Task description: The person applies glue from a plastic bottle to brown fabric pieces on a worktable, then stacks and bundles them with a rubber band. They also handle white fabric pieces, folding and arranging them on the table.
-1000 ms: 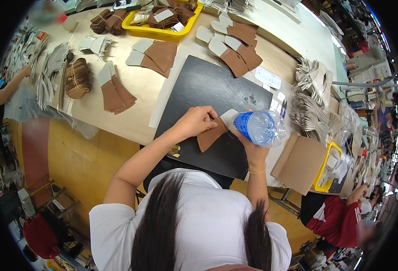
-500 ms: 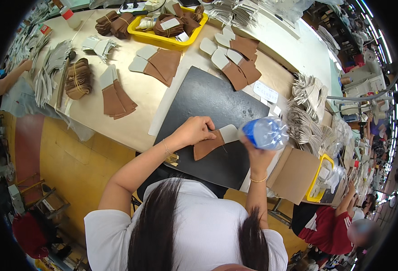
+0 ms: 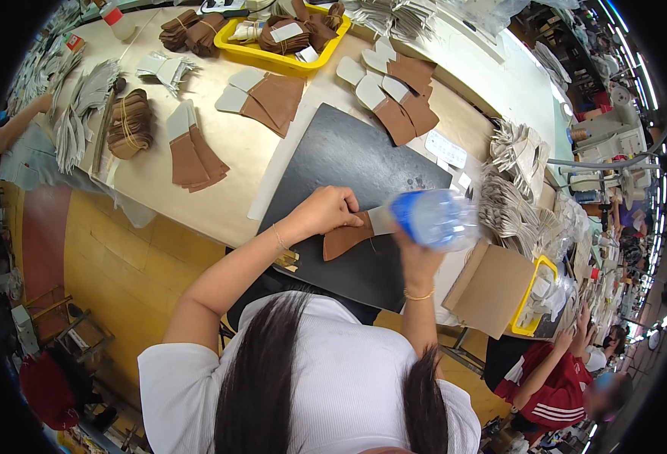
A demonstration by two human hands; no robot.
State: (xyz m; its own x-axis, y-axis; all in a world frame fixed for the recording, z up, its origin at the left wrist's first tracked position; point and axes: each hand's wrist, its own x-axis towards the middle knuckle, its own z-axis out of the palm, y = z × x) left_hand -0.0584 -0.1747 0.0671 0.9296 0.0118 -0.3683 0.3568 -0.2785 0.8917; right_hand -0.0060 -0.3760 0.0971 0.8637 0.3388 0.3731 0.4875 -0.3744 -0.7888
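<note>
- Head view: the left hand (image 3: 332,212) presses, fingers curled, on a flat brown leather piece (image 3: 346,239) with a pale grey end, pinning it to a smooth black mat (image 3: 333,163) on the pale tabletop (image 3: 231,144).
- The right hand (image 3: 418,259) is wrapped around a clear, blue-tinted plastic bottle (image 3: 433,219), lying on its side just right of the leather piece, its end at the grey tip.
- Beyond the hands, matching brown-and-grey cut pieces (image 3: 264,98) lie fanned in stacks; a yellow plastic tray (image 3: 288,60) holds bundled ones.
- Right of the bottle stand rows of thin grey pieces (image 3: 511,204) and a flat cardboard sheet (image 3: 489,287).
- A person in a red shirt (image 3: 549,382) works at lower right.
</note>
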